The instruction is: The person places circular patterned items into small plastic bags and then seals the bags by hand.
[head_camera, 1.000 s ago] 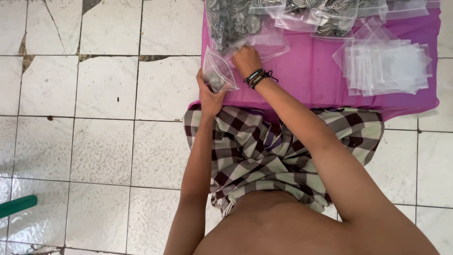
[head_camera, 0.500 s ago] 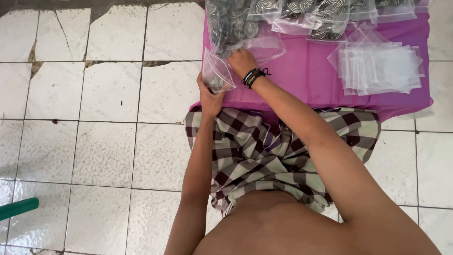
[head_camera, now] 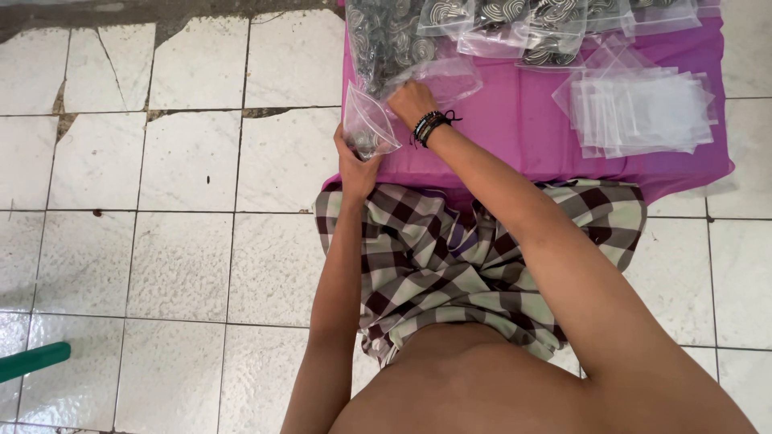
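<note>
1. Small clear plastic bag (head_camera: 368,124) sits upper centre of frame, at the left edge of the pink cloth (head_camera: 515,137); see-through, glossy, creased, upright with its mouth up, a few small dark pieces at the bottom.
2. Left hand (head_camera: 354,165) is closed around the bag's lower part, gripping it from below.
3. Right hand (head_camera: 410,100) is at the bag's top edge, just right of it, fingers curled down toward the big bag; can't tell whether it pinches anything. Dark beaded bracelets (head_camera: 430,127) on that wrist.
4. Large clear bag of dark and silver spiral pieces (head_camera: 386,40) lies top centre, touching the right hand.
5. Smaller filled bags (head_camera: 547,24) along the top edge, right of it.
6. Stack of empty clear bags (head_camera: 643,108) upper right on the cloth, well apart from the hands.
7. Checked sarong (head_camera: 474,257) mid-frame; white tiled floor (head_camera: 161,241) left.
</note>
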